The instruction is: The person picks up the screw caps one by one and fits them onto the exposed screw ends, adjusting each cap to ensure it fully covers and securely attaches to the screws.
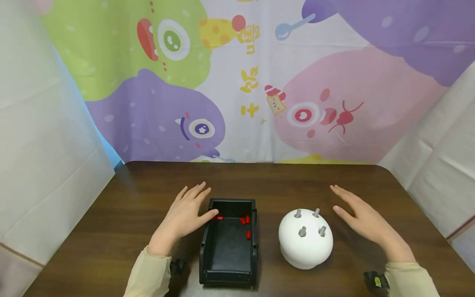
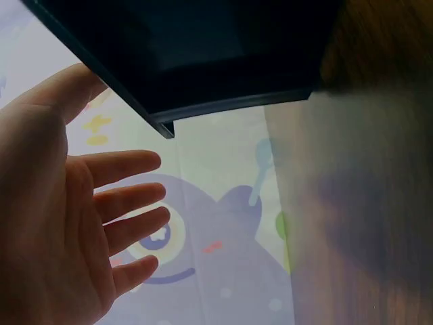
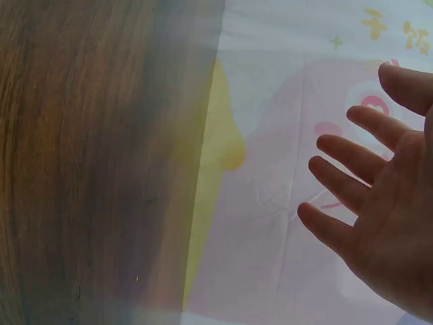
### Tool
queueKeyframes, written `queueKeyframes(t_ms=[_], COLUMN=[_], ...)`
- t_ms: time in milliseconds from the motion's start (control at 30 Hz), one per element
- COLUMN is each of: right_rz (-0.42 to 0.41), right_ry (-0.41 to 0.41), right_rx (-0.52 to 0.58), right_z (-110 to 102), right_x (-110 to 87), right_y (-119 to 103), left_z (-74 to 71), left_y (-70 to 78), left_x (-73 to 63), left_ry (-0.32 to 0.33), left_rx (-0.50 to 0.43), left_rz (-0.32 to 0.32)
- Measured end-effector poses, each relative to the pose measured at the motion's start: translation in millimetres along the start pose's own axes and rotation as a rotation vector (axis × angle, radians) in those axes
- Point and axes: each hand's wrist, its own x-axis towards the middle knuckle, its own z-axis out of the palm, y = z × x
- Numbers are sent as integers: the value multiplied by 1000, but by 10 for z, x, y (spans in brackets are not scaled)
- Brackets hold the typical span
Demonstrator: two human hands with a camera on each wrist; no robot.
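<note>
A black open-front plastic bin (image 1: 228, 251) rests on the table, with several small red pieces (image 1: 248, 234) inside, mostly toward its back and right side. My left hand (image 1: 183, 218) is at the bin's left side with its fingers spread. The thumb overlaps the bin's left rim in the head view; whether it touches is unclear. To the right of the bin sits a rounded white object (image 1: 306, 247), with several grey metal posts (image 1: 302, 232) sticking up from its top. My right hand (image 1: 365, 220) hovers to the right of the white object, fingers extended, holding nothing.
Everything stands on a dark brown wooden table (image 1: 111, 231) with rounded far corners. A cartoon-printed curtain (image 1: 252, 140) hangs along its far edge. White cloth walls (image 1: 48, 136) close in both sides. Dark straps with small devices (image 1: 375, 282) are on the wrists.
</note>
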Motion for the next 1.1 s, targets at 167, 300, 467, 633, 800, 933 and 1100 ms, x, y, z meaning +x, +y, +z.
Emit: queueKeyframes(t_ms=[167, 300, 467, 633, 800, 933, 1100], right_rz=[-24, -21, -14, -11, -36, -39, -26], right_ry=[8, 3, -15, -37, -29, -14, -20], right_rx=[23, 36, 44, 61, 59, 70, 104], right_z=[-11, 0, 9, 9, 7, 8, 14], right_x=[-29, -42, -50, -64, -99, -130, -156], right_y=[-17, -29, -53, -85, -108, -123, -149], left_z=[22, 19, 31, 57, 52, 27, -16], left_y=[53, 97, 130, 149, 175, 206, 254], left_x=[19, 31, 30, 30, 38, 37, 31], left_ry=[0, -8, -9, 10, 43, 56, 61], left_rx=[-15, -6, 12, 37, 56, 66, 67], left_rz=[4, 3, -5, 1, 21, 35, 70])
